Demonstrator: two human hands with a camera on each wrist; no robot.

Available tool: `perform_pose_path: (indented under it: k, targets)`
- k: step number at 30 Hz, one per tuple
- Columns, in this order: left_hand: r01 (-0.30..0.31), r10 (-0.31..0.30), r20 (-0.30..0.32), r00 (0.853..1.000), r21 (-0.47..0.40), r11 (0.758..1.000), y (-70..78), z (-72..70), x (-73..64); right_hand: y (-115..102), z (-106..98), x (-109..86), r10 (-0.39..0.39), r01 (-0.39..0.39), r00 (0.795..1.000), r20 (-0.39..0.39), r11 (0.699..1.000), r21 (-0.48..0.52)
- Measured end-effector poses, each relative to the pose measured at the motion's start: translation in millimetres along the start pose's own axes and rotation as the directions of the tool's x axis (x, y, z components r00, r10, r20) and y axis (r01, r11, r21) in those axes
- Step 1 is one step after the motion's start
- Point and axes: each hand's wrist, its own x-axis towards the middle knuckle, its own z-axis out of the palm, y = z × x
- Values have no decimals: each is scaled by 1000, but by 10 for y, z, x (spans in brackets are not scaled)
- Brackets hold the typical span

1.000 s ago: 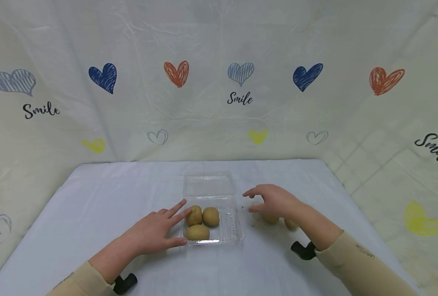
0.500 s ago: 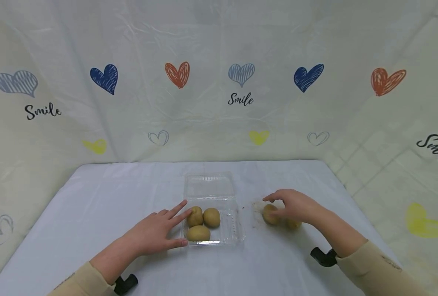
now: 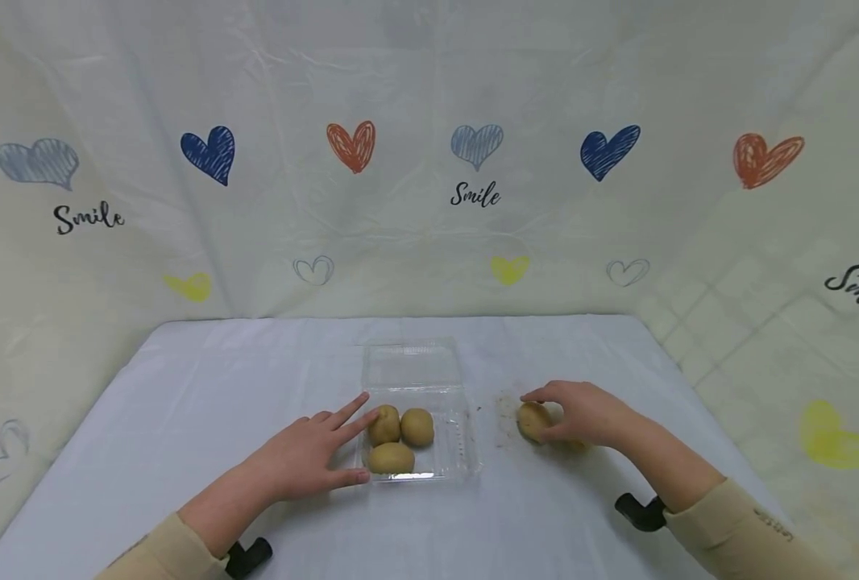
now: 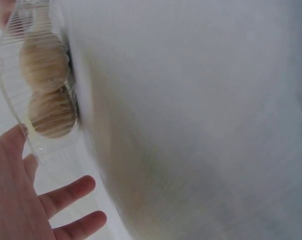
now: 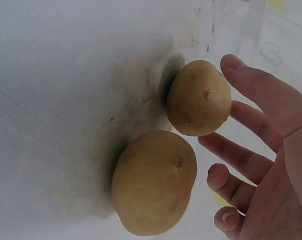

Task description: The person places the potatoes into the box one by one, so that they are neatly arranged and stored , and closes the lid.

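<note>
Three potatoes (image 3: 391,457) sit in the left part of a clear plastic clamshell box (image 3: 444,451), its lid (image 3: 409,365) folded back. My left hand (image 3: 302,459) has its fingers spread at the box's left side. One fingertip overlaps the far-left potato (image 3: 383,425), and the thumb lies by the front left corner. My right hand (image 3: 589,415) reaches around a potato (image 5: 200,98) on the cloth, thumb and fingers on either side; the right wrist view shows a small gap at the thumb. A larger potato (image 5: 154,182) lies beside it, mostly hidden under the hand in the head view.
A white cloth (image 3: 241,379) covers the table, with brown dirt specks (image 3: 504,415) between the box and the loose potatoes. Behind stands a pale curtain (image 3: 400,258) printed with hearts and "Smile". A black camera mount (image 3: 640,511) sits at the right wrist.
My right hand has moved to the right, away from the box side, and come down around the nearer-to-box loose potato. My left hand stays at the box's left edge.
</note>
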Motion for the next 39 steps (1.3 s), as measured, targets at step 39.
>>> perform_pose_path:
  k: [39]
  targets:
    - [10,-10,3,1000,-4,1000,12,-3,8,-57,3,115,-75,68,995,-62,992,-110]
